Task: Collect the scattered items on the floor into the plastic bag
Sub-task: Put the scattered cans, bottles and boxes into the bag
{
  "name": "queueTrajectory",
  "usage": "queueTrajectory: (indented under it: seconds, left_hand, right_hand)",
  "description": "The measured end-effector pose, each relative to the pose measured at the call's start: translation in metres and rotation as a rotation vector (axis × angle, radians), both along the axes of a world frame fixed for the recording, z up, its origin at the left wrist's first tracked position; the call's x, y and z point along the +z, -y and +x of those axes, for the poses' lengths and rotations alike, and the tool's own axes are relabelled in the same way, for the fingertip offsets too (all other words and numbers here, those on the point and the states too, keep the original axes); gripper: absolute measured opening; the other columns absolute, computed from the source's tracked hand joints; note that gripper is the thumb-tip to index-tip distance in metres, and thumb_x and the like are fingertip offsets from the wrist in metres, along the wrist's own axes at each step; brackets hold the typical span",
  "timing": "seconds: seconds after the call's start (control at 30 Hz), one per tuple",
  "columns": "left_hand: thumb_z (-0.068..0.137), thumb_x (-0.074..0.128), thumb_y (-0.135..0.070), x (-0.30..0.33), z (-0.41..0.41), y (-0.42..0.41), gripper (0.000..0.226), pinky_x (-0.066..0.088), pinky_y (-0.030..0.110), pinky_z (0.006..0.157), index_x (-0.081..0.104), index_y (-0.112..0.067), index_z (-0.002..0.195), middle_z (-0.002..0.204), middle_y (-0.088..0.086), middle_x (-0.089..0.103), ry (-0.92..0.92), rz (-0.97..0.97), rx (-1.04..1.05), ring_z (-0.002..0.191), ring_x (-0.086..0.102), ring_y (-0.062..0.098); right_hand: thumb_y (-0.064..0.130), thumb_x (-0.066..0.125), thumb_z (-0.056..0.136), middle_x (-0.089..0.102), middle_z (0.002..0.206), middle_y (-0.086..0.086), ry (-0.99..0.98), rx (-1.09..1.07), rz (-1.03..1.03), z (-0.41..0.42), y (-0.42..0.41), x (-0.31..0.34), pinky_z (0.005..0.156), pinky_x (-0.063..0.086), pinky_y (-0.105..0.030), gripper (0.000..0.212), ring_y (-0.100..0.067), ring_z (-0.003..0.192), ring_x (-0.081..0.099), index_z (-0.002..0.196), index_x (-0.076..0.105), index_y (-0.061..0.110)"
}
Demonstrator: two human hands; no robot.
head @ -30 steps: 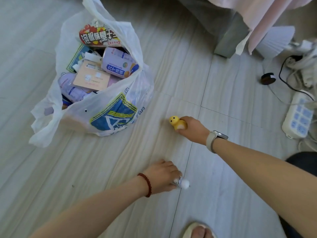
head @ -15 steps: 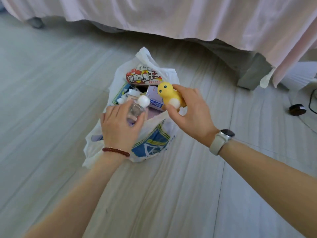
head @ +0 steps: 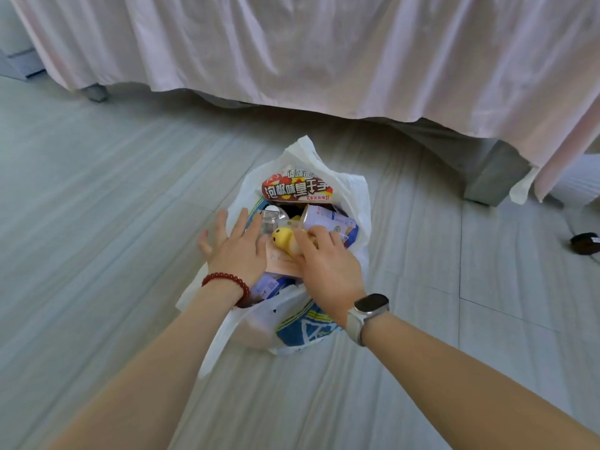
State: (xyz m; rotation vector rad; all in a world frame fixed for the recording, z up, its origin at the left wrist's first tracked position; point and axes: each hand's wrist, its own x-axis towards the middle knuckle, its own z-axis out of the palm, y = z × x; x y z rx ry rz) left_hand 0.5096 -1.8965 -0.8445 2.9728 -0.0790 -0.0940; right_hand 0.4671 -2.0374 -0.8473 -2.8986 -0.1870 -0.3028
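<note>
While both forearms reach forward over the pale plank floor (head: 97,222), head view, looking down: white plastic bag (head: 355,196) sitting on the boards, mouth gaping upward, blue and yellow print showing on its near side. Packed full already. Red snack packet (head: 297,189) with white lettering wedged at the far rim, pale lilac can (head: 328,220) lying on its side just right of centre, small clear bottle (head: 271,219) with a white cap resting near the left of the opening, a peach-coloured card (head: 282,263) flat beneath the hands.

Left hand (head: 235,251), red bead bracelet (head: 229,282) at the wrist, spread flat with fingers straight and fanned, holding nothing, hovering at the bag's left edge just beside the bottle; contact with the bottle not clear. Right hand (head: 326,266), pale-strapped smartwatch (head: 368,311) on the wrist, curled round a yellow duck toy (head: 284,240), fingers wrapped over its body, head and dark eye poking out toward the left. Duck down inside the bag's mouth, right on top of the card, between bottle and can.

Behind all that, pink bed skirt (head: 324,60) hanging in folds across the whole top, grey bed leg (head: 493,177) at right, another grey leg far left. Small dark round object (head: 584,243) lying on the floor at the right edge, well apart from the bag.
</note>
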Motion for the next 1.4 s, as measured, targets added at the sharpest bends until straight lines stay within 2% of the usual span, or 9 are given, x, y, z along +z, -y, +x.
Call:
queueTrajectory:
  seconds: [0.07, 0.17, 0.37, 0.5, 0.77, 0.93, 1.03, 1.2, 1.4]
  left_hand:
    - [0.096, 0.021, -0.039, -0.003, -0.001, -0.005, 0.047, 0.001, 0.053, 0.113, 0.012, -0.037, 0.142, 0.155, -0.009, 0.004, -0.038, 0.005, -0.039, 0.142, -0.009, 0.024]
    - [0.095, 0.023, -0.043, -0.002, 0.001, -0.007, 0.048, 0.001, 0.051, 0.114, 0.010, -0.040, 0.141, 0.156, -0.006, -0.001, -0.099, -0.040, -0.072, 0.142, -0.010, 0.024]
    - [0.095, 0.034, -0.035, 0.013, -0.012, 0.007, 0.044, 0.008, 0.047, 0.114, 0.034, -0.025, 0.138, 0.154, 0.000, 0.016, 0.115, -0.223, -0.054, 0.142, 0.004, 0.024]
    - [0.085, 0.039, -0.029, 0.024, -0.027, 0.027, 0.044, 0.023, 0.049, 0.108, 0.051, -0.014, 0.125, 0.142, 0.009, 0.041, 0.318, -0.345, -0.131, 0.134, 0.029, 0.030]
    - [0.081, 0.041, -0.024, 0.073, -0.004, 0.094, 0.039, 0.037, 0.049, 0.094, 0.056, -0.014, 0.116, 0.121, 0.009, 0.057, 0.350, -0.393, -0.360, 0.113, 0.049, 0.030]
    - [0.080, 0.046, -0.024, 0.097, -0.019, 0.140, 0.040, 0.042, 0.045, 0.090, 0.056, -0.015, 0.117, 0.120, 0.008, 0.058, 0.233, -0.401, -0.520, 0.111, 0.053, 0.030]
    - [0.088, 0.044, -0.026, 0.112, -0.028, 0.155, 0.044, 0.032, 0.041, 0.101, 0.041, -0.019, 0.131, 0.139, 0.005, 0.041, 0.053, -0.385, -0.573, 0.129, 0.035, 0.025]
    - [0.091, 0.041, -0.031, 0.119, -0.034, 0.182, 0.053, 0.028, 0.043, 0.105, 0.025, -0.019, 0.140, 0.148, 0.005, 0.027, -0.121, -0.347, -0.612, 0.134, 0.023, 0.026]
    - [0.091, 0.040, -0.038, 0.055, -0.032, 0.269, 0.059, 0.025, 0.044, 0.108, 0.015, -0.022, 0.143, 0.152, 0.006, 0.016, -0.339, -0.248, -0.597, 0.138, 0.017, 0.026]
  right_hand:
    - [0.025, 0.072, 0.069, 0.064, 0.094, -0.007, 0.138, -0.051, -0.210, 0.000, 0.009, -0.008, 0.063, 0.046, -0.032, 0.037, -0.028, 0.081, 0.060, 0.104, 0.063, 0.016]
    - [0.029, 0.068, 0.070, 0.064, 0.099, -0.005, 0.172, -0.091, -0.304, 0.002, 0.014, -0.012, 0.076, 0.044, -0.037, 0.037, -0.027, 0.091, 0.060, 0.105, 0.061, 0.018]
    - [0.028, 0.041, 0.083, 0.060, 0.117, -0.011, 0.113, 0.103, -0.115, -0.008, 0.018, -0.003, 0.097, 0.043, -0.049, 0.039, -0.031, 0.111, 0.056, 0.119, 0.052, 0.014]
    - [0.014, 0.039, 0.083, 0.059, 0.120, -0.013, 0.140, 0.279, 0.113, -0.018, 0.039, 0.012, 0.084, 0.049, -0.040, 0.038, -0.031, 0.106, 0.056, 0.120, 0.048, 0.011]
    - [0.009, 0.042, 0.091, 0.050, 0.125, -0.008, 0.037, -0.194, 0.341, 0.001, 0.125, 0.053, 0.088, 0.045, -0.031, 0.034, -0.023, 0.115, 0.048, 0.124, 0.048, 0.011]
    - [0.015, 0.041, 0.092, 0.048, 0.130, -0.010, -0.240, -0.363, 0.312, -0.028, 0.171, 0.085, 0.099, 0.040, -0.038, 0.038, -0.025, 0.121, 0.043, 0.131, 0.042, 0.012]
    - [0.017, 0.043, 0.093, 0.047, 0.131, -0.013, -0.343, -0.529, 0.409, -0.060, 0.192, 0.110, 0.102, 0.037, -0.035, 0.040, -0.026, 0.120, 0.045, 0.132, 0.040, 0.011]
    - [0.017, 0.045, 0.092, 0.050, 0.113, -0.010, -0.319, -0.827, 0.589, -0.093, 0.239, 0.135, 0.078, 0.036, -0.024, 0.039, -0.015, 0.092, 0.045, 0.129, 0.043, 0.008]
    - [0.015, 0.046, 0.091, 0.047, 0.128, -0.019, -0.311, -0.949, 0.616, -0.095, 0.333, 0.072, 0.082, 0.039, -0.028, 0.040, -0.021, 0.099, 0.048, 0.129, 0.041, 0.006]
